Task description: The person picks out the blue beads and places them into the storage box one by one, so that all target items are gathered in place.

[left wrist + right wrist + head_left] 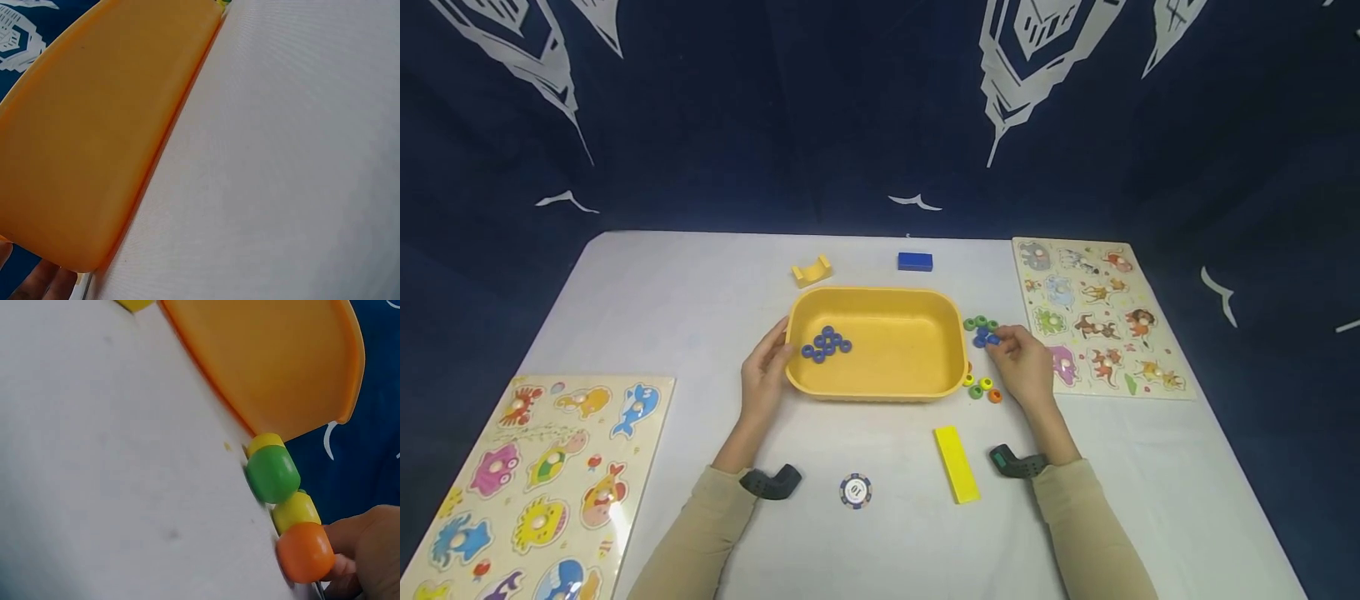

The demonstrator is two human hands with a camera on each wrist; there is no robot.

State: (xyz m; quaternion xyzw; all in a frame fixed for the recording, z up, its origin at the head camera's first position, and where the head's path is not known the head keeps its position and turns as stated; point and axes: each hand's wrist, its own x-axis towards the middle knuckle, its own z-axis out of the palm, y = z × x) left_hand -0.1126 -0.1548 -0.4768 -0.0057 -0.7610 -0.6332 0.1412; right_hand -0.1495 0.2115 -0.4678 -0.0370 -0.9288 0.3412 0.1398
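A yellow plastic tray (880, 387) stands mid-table with several blue beads (827, 342) inside, toward its left end. At that end my left hand (765, 367) holds the tray by its wall; in the left wrist view the fingers (47, 282) show only at the bottom corner. My right hand (1024, 365) is just beyond the tray's right side, its thumb and forefinger pinching a blue bead (993, 339). More blue beads lie by the fingertips. Around them are green beads (981, 322), yellow beads (987, 383) and an orange bead (306, 552); the right wrist view hides the pinched bead.
Behind the tray are a yellow curved block (812, 272) and a blue block (915, 262). Nearer lie a yellow plank (957, 465) and a poker chip (856, 491). Picture puzzle boards sit at left (651, 417) and right (1105, 317).
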